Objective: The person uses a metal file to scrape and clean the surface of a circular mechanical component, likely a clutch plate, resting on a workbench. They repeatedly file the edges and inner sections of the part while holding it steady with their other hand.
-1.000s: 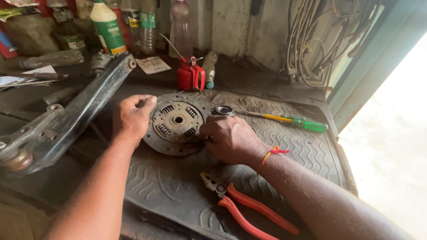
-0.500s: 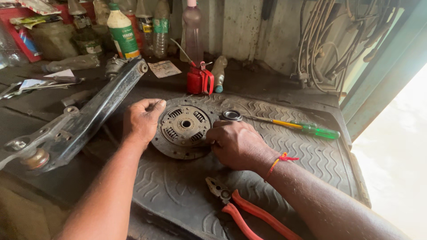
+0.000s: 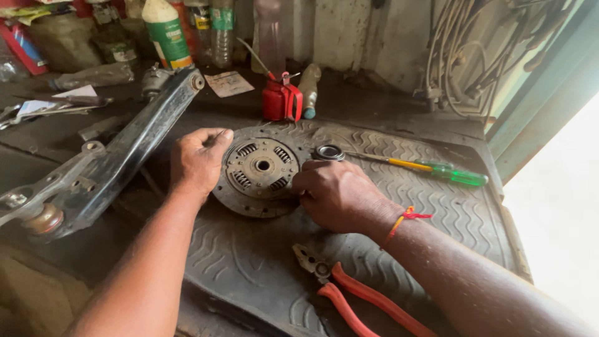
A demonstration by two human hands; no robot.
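A grimy workbench (image 3: 387, 109) carries a ribbed rubber mat (image 3: 437, 212) under a clutch disc (image 3: 259, 168).

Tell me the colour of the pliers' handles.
Red-orange, seen in the head view: the pliers lie on the ribbed mat.

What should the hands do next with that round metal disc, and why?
Probably lift or turn the clutch disc a little. The left hand grips its left rim and the right hand presses on its right edge, so both already hold it. It lies flat on the ribbed rubber mat, and the screwdriver and the red-handled pliers lie untouched.
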